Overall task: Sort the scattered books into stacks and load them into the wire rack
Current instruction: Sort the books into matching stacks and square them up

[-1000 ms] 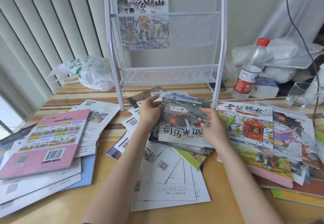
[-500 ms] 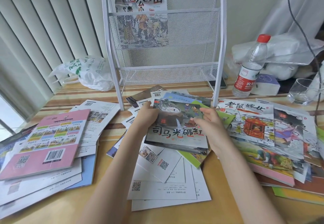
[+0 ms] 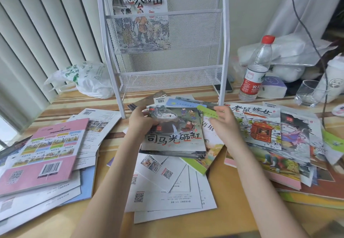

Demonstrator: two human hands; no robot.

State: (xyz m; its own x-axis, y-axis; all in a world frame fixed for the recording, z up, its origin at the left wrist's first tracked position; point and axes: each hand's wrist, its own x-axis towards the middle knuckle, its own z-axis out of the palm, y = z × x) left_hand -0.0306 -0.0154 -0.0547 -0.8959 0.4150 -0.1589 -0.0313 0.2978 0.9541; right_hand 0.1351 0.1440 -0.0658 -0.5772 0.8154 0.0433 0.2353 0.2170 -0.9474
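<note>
Two bare, sleeveless forearms, unadorned

Wooden tabletop [image 3: 229, 191], striped runner [image 3: 78, 101] along its far edge. Pale vertical blinds [image 3: 37, 33] at left, daylight at a window gap [image 3: 4, 131] low left. Plain off-white wall [image 3: 247, 5] behind, sheer white curtain [image 3: 301, 8] at right. Soft, even lighting.
</note>
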